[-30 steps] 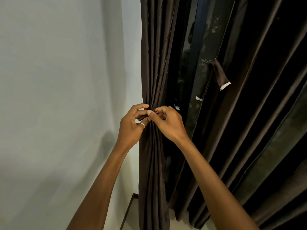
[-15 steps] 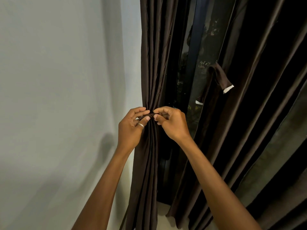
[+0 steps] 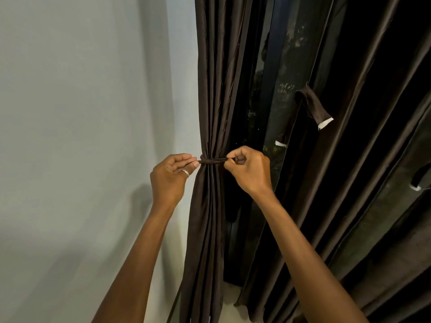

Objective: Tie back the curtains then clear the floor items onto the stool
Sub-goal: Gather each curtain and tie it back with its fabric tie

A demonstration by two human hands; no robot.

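Note:
A dark brown curtain point(image 3: 210, 89) hangs beside the white wall, gathered into a narrow bunch at hand height. A thin brown tie band point(image 3: 213, 161) is wrapped tightly around the bunch, pulled taut to both sides. My left hand point(image 3: 170, 178), with a ring on one finger, pinches the band's left end. My right hand point(image 3: 249, 170) grips the band's right end with curled fingers. A second brown curtain point(image 3: 361, 183) hangs loose on the right, with its own tie strap point(image 3: 313, 107) dangling. Floor items and stool are out of view.
A white wall point(image 3: 81, 136) fills the left. Dark window glass point(image 3: 275, 101) shows between the two curtains. A strip of pale floor point(image 3: 229, 306) is visible at the bottom, below the curtain hems.
My hands have moved apart, left going left and right going right, drawing the tie band taut. The curtain bunch is cinched narrower than before.

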